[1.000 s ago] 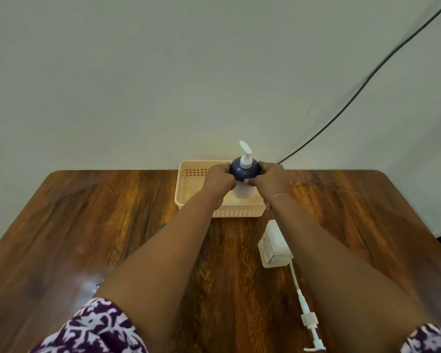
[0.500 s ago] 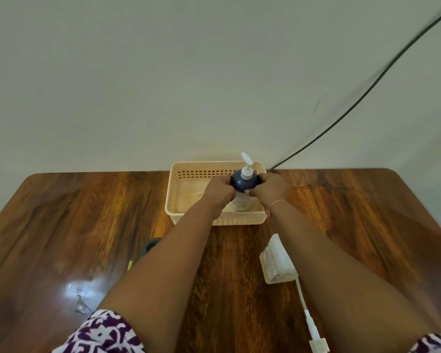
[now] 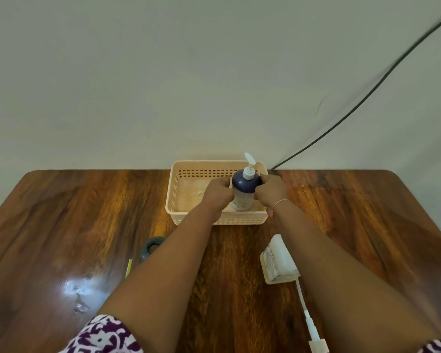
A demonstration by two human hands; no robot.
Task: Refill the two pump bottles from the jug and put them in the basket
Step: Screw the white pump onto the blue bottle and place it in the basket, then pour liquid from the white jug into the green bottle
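A clear pump bottle [image 3: 243, 200] with a dark blue shoulder and white pump head stands upright inside the cream basket [image 3: 181, 217], at its right end. My left hand [image 3: 218, 192] and my right hand [image 3: 271, 191] both grip the blue shoulder from either side. A second bottle [image 3: 278, 261], pale and rectangular, stands on the table in front of the basket, partly behind my right forearm. Its white pump with a long tube [image 3: 312, 327] lies loose beside it. The jug is hidden except for a dark handle [image 3: 150, 247] showing behind my left forearm.
The brown wooden table [image 3: 61, 225] stands against a pale wall. A thin yellow object [image 3: 129, 267] lies left of my left forearm. A small wet patch [image 3: 78, 301] shines at the near left. A black cable [image 3: 367, 93] runs up the wall at right.
The bottle in both hands has come down into the basket's right end. The view has tilted, showing more of the table's near left and the dark handle.
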